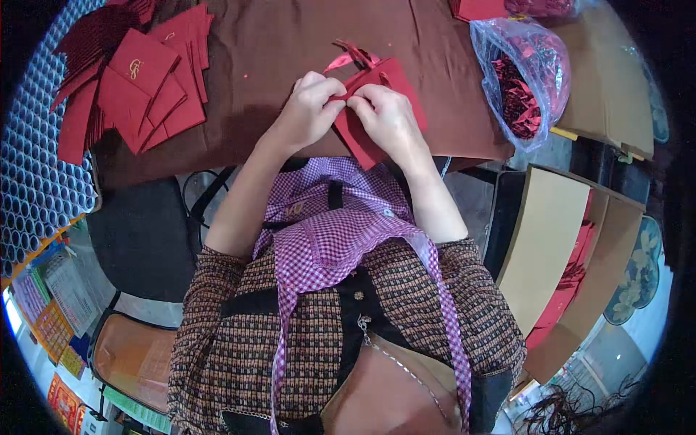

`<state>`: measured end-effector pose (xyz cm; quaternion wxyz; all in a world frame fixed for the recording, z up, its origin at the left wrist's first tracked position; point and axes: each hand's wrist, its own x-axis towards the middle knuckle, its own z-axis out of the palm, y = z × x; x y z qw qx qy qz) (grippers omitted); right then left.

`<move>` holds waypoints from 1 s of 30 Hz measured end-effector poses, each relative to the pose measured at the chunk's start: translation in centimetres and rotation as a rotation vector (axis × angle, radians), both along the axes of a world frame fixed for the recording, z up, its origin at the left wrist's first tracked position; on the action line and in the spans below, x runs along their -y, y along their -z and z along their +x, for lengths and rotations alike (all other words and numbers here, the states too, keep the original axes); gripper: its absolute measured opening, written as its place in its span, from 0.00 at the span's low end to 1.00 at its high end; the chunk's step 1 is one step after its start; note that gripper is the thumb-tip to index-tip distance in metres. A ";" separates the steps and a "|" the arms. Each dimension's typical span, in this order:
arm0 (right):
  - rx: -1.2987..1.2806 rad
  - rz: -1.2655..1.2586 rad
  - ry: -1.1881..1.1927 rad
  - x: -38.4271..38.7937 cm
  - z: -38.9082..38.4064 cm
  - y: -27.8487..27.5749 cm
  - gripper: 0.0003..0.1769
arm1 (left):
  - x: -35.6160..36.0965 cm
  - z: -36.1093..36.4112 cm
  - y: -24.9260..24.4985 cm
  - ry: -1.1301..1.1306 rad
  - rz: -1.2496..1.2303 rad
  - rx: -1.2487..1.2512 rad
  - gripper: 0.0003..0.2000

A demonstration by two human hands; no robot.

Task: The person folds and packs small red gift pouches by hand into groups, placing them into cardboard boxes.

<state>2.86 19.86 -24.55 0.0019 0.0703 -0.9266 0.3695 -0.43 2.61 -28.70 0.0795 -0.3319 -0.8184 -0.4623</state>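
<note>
A small red paper bag (360,146) lies at the front of the brown-covered table. My left hand (307,110) pinches its upper edge with thumb and bent fingers. Close beside it, my right hand (389,122) pinches the same edge, the two thumbs nearly meeting. Red ribbon (339,62) sticks out beyond my fingertips, and its lower part is hidden by my hands. What exactly lies between the fingertips is covered.
Piled red bags (138,65), some with a gold logo, lie on the table's left. At the right, a clear plastic bag (478,80) holds dark red ribbon pieces. A cardboard box (540,239) with red items stands below right. The brown tablecloth (268,36) spreads between.
</note>
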 end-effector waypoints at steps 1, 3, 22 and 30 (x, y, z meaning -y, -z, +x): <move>-0.002 0.001 -0.001 0.0 0.1 -0.2 0.09 | -0.1 0.2 0.0 -0.008 0.064 0.077 0.07; -0.050 0.083 0.002 -0.1 0.3 -0.6 0.09 | -0.2 0.4 -0.3 -0.013 0.129 0.153 0.06; -0.207 0.028 -0.079 -0.6 1.9 0.3 0.07 | 0.6 -2.1 -3.1 0.229 0.022 0.854 0.10; -0.166 0.063 -0.082 -0.8 2.2 1.5 0.09 | -0.1 -2.3 -1.1 0.227 -0.070 0.386 0.07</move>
